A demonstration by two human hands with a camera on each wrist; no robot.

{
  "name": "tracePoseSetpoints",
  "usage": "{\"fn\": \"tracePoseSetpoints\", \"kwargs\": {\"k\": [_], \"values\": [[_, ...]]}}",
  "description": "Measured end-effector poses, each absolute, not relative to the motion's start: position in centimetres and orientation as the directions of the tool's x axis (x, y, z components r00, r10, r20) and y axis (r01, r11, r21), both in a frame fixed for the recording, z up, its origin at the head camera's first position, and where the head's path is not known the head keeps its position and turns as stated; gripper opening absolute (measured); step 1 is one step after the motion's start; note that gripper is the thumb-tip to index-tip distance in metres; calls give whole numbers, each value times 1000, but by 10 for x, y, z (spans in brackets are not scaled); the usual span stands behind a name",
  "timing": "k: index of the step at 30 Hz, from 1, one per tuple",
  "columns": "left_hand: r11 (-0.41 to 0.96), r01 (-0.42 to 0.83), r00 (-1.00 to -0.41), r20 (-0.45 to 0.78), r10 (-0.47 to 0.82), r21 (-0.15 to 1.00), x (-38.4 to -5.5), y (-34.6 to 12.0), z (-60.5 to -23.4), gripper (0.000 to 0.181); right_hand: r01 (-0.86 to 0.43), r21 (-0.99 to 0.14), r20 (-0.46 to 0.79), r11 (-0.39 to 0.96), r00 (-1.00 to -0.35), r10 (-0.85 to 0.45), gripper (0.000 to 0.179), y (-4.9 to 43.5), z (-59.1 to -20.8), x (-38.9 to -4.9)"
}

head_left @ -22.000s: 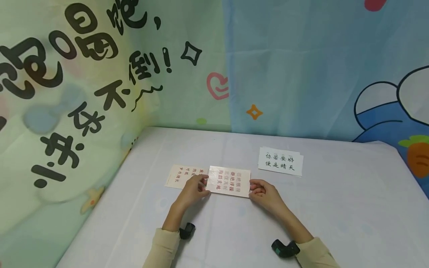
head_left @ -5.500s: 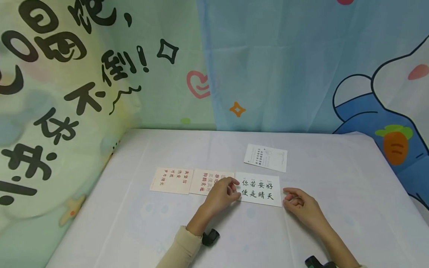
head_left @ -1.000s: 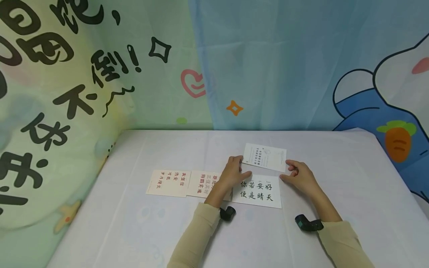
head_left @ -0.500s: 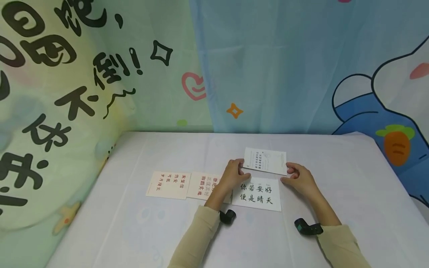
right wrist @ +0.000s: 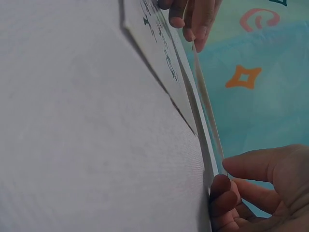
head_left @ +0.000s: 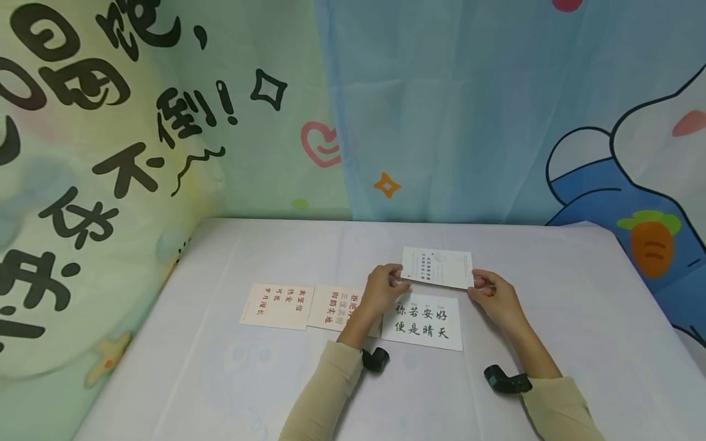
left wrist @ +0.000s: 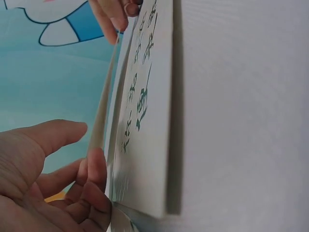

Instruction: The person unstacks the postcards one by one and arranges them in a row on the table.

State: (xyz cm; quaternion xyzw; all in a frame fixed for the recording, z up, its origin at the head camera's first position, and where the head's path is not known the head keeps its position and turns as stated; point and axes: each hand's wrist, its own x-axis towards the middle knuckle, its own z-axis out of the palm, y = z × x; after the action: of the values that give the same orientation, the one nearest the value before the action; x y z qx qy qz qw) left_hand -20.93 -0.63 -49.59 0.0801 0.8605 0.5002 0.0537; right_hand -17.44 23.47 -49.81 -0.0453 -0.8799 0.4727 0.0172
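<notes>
A white card (head_left: 437,267) with small printed text and a faint drawing is raised slightly off the table, seen edge-on in both wrist views. My left hand (head_left: 382,288) holds its left edge with the fingertips. At its right edge my right hand (head_left: 497,297) pinches it between thumb and fingers. Just below lies a white card with large green characters (head_left: 422,321). Left of that, a cream card with red and grey characters (head_left: 333,306) is partly hidden by my left wrist. A cream card with red characters (head_left: 277,306) lies at the row's left end.
A white cloth (head_left: 231,380) covers the table. Printed fabric backdrops stand along the left side and the back (head_left: 469,122). Black wrist cameras (head_left: 375,360) sit on both wrists.
Earlier, the hands held the red-and-grey card, then were at the green-character card. They then moved to the back white card, which now tilts up off the table between them.
</notes>
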Motion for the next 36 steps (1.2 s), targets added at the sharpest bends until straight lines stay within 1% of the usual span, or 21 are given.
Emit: {"fn": "tracePoseSetpoints", "kwargs": {"k": [10,16,25,36], "values": [[403,74,-990,18,142,912,-205,-6,-494,37,83,-851,-29,518,-993,111,49,237,-500,-171],[387,96,-989,46,138,917,-204,-7,-493,31,98,-858,-37,505,-991,129,49,237,-498,-168],[379,64,-990,12,138,923,-203,-6,-492,41,112,-863,-46,493,-989,142,51,238,-495,-164],[382,66,-988,6,157,922,-198,-5,-493,39,119,-851,-59,511,-990,132,50,240,-488,-155]]}}
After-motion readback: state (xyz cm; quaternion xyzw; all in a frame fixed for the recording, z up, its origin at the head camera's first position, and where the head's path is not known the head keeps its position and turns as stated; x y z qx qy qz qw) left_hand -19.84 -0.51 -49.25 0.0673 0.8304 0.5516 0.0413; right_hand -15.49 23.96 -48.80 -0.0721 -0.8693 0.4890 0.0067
